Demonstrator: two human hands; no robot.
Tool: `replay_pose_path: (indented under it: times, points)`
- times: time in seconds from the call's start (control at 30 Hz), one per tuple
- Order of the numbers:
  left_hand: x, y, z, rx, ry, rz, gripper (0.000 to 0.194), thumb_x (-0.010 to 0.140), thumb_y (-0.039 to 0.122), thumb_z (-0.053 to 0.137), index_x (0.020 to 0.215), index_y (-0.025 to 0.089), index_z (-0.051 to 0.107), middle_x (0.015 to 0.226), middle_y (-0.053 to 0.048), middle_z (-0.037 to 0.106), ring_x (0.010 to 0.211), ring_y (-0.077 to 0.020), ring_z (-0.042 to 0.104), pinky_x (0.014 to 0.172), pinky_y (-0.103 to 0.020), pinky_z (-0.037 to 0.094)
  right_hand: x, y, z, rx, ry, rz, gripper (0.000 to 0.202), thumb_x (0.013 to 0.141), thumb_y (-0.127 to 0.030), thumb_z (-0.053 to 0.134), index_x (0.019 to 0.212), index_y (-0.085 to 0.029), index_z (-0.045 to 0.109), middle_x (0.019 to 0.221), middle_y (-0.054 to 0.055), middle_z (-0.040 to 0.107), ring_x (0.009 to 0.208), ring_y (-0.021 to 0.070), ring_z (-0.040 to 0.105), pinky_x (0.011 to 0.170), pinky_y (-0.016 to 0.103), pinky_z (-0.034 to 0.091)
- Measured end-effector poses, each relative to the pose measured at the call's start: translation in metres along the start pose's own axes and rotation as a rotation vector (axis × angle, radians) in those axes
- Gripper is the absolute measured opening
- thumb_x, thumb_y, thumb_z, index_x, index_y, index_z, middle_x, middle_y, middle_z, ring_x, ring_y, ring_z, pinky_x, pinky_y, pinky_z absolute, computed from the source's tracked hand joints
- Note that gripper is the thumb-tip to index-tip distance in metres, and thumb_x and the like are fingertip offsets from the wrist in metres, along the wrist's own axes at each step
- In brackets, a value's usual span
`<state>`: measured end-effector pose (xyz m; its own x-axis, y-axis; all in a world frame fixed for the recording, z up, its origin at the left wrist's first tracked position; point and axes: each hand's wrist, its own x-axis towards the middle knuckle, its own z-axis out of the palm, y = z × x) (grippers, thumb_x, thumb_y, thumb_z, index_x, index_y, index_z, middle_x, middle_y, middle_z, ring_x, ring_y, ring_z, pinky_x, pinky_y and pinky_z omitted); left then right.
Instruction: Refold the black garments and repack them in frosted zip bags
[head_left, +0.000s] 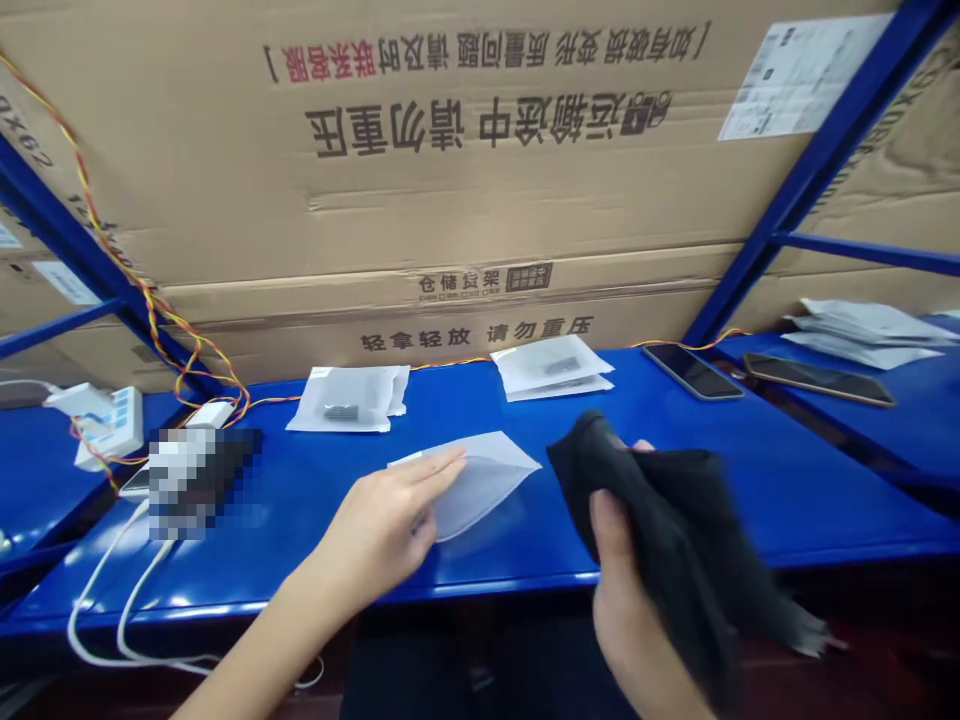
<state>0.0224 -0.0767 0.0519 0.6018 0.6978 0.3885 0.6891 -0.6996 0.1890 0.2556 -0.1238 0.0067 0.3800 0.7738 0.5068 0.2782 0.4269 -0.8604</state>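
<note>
The black cloth [675, 540] is not yet in the empty bag [480, 478]: the right hand [637, 600] holds it in closed fingers above the counter [787, 480] edge, while the left hand [382, 525] lies flat, fingers open, on the bag. Two filled bag piles [352, 398] [551, 368] lie behind, near two phones [694, 372] and cables [120, 620], none blocking.

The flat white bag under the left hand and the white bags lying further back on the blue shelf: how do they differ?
The bag under the left hand looks empty and translucent; the back bags each show something dark inside. The near bag is single, with the left hand resting on it; the back bags lie stacked and untouched. Both are flat, frosted white pouches on the blue shelf. The right hand grips a black cloth.
</note>
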Motion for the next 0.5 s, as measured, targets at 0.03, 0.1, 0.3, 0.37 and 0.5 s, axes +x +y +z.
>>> replay_pose_path:
  times: [0.03,0.1,0.3,0.37,0.5]
  points:
    - [0.004,0.002,-0.001,-0.091,0.009,0.001,0.069,0.086,0.002,0.052,0.149,0.027,0.062,0.152,-0.003,0.062,0.134,-0.0238,0.067,0.109,-0.040,0.060,0.000,0.001,0.006,-0.037,-0.078,-0.173,0.045,0.107,-0.030,0.052,0.151,-0.038,0.058,0.148,0.003,0.066,0.144,0.0307,0.057,0.120,0.058,0.048]
    - [0.009,0.004,-0.002,-0.256,0.015,0.008,0.060,0.091,0.012,0.059,0.150,0.021,0.061,0.153,-0.007,0.062,0.137,-0.0264,0.064,0.113,-0.041,0.056,0.002,0.006,0.020,-0.065,-0.239,-0.532,0.044,0.106,-0.019,0.049,0.143,-0.037,0.066,0.139,0.002,0.072,0.136,0.0288,0.064,0.117,0.055,0.053]
    - [0.006,0.000,0.009,-0.353,0.129,-0.075,0.058,0.083,0.007,0.054,0.138,0.019,0.071,0.144,-0.006,0.070,0.132,-0.0254,0.069,0.112,-0.039,0.058,0.016,0.027,0.043,-0.385,-0.472,-0.874,0.040,0.104,-0.006,0.048,0.140,-0.010,0.064,0.125,0.019,0.075,0.125,0.0283,0.070,0.106,0.045,0.061]
    - [0.004,-0.001,0.013,-0.312,0.160,-0.063,0.071,0.074,0.000,0.046,0.137,0.020,0.072,0.141,-0.003,0.072,0.130,-0.0227,0.070,0.111,-0.038,0.058,0.019,0.030,0.048,-0.425,-0.560,-0.836,0.042,0.103,-0.006,0.046,0.141,-0.009,0.062,0.127,0.020,0.074,0.125,0.0287,0.069,0.108,0.045,0.060]
    - [0.005,-0.003,0.014,-0.203,0.154,0.027,0.080,0.066,-0.004,0.041,0.136,0.019,0.071,0.139,-0.003,0.073,0.128,-0.0205,0.071,0.110,-0.035,0.060,0.029,0.029,0.069,-0.563,-0.851,-0.646,0.045,0.095,-0.004,0.053,0.138,-0.011,0.065,0.129,0.016,0.075,0.120,0.0263,0.071,0.107,0.037,0.059]
